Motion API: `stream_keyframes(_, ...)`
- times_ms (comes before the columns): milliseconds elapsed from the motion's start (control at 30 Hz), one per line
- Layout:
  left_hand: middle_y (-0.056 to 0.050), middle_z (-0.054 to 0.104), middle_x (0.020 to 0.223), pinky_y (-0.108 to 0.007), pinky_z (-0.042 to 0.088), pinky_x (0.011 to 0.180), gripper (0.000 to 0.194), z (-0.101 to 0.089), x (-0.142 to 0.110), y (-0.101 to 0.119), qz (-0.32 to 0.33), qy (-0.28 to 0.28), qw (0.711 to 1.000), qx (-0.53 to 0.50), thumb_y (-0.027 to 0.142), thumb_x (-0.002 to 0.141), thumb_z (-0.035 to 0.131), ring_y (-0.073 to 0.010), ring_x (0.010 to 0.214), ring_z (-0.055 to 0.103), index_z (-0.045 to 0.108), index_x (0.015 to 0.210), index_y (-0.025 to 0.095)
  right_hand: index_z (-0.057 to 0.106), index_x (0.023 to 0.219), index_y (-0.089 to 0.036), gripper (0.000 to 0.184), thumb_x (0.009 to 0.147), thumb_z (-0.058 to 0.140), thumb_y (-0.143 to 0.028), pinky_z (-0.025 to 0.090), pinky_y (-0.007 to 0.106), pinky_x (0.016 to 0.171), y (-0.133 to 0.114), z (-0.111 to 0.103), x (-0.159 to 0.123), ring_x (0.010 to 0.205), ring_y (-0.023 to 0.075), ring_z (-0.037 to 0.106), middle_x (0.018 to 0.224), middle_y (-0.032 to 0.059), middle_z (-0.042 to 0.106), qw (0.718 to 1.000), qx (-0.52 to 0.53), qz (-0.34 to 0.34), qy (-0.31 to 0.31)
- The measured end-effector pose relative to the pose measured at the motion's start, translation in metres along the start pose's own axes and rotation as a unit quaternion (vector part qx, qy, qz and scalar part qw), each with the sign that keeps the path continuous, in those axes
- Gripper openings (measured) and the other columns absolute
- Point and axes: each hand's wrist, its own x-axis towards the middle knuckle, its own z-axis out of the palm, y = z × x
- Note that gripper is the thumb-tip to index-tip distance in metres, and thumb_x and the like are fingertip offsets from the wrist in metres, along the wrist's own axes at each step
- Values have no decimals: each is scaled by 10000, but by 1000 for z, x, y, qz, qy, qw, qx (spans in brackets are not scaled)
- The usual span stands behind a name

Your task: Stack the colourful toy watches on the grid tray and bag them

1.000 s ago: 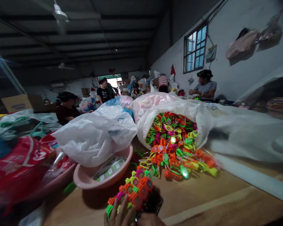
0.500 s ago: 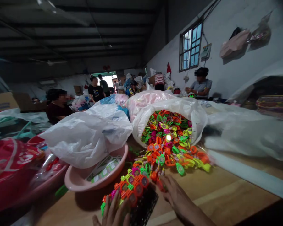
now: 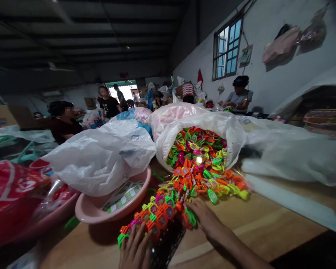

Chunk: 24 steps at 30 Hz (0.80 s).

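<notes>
My left hand (image 3: 134,249) rests with fingers spread flat on a row of bright toy watches (image 3: 152,218) lined up on a black grid tray (image 3: 168,244) at the table's near edge. My right hand (image 3: 204,217) reaches forward, its fingers closed around an orange and green toy watch (image 3: 189,218) at the edge of the loose pile. Behind it, a white plastic bag (image 3: 229,129) lies on its side and spills a heap of toy watches (image 3: 201,164) in orange, green, yellow and pink onto the wooden table (image 3: 254,224).
A pink basin (image 3: 112,216) with sticker sheets (image 3: 120,196) sits left of the tray, under a crumpled white bag (image 3: 100,157). Red bags (image 3: 11,190) crowd the left. Clear plastic sheeting (image 3: 294,153) lies on the right. Several people (image 3: 239,95) work at tables behind.
My right hand came into view, reached toward the loose pile and closed on a toy watch. My left hand stayed on the tray's row. The camera shifted slightly.
</notes>
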Motion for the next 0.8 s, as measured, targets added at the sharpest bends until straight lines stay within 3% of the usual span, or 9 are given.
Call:
stream_keyframes(167,-51,485,1692,-527,458,1262,623,-14,4,7,-20,-5,1000,-9,187,1028,514,-280,1607,392,464,1622,368,751,1225,-249,432,963,446,-90,498,356,966,4,-1,2,1088,236,576,1160,92,661,1000,-19,17,12)
stream_keyframes(267,-91,430,1726,-570,353,1315,639,-20,6,16,-33,3,999,-41,213,1023,541,-288,1648,301,437,1637,355,750,1007,-217,252,994,503,-163,492,326,862,2,-6,-5,985,221,586,1052,70,623,999,8,18,27)
stream_keyframes(367,-123,408,1738,-684,208,1331,570,-32,12,32,-122,18,988,-91,207,1048,495,-302,1684,188,483,1600,345,699,943,-189,198,969,518,-115,482,343,883,-8,-15,-17,988,223,594,1038,75,615,999,39,-2,29)
stream_keyframes(467,-144,404,1738,-720,168,1324,480,-49,23,49,-186,-28,966,-177,262,1086,433,-306,1698,109,539,1551,303,664,968,-190,166,930,551,-75,464,360,932,-24,-20,-27,991,221,591,988,54,631,997,72,-7,19)
stream_keyframes(633,-138,394,1745,-659,72,1359,481,-66,39,60,-218,-87,939,-253,358,1101,402,-290,1701,122,535,1555,266,668,981,-193,180,853,647,-69,451,308,852,-45,-5,-34,858,174,585,903,4,636,986,169,-3,5)
stream_keyframes(700,-120,388,1751,-641,52,1366,491,-70,40,61,-225,-96,933,-266,378,1104,388,-279,1701,132,518,1567,279,665,883,-189,86,847,710,-126,448,298,817,-54,5,-36,861,176,588,897,9,633,980,201,-2,11)
stream_keyframes(800,-109,401,1746,-638,40,1367,490,-74,41,63,-229,-98,929,-275,398,1108,369,-272,1703,123,524,1559,282,657,801,-189,174,856,797,-276,459,294,770,-68,21,-37,846,183,611,871,12,651,962,270,28,-4)
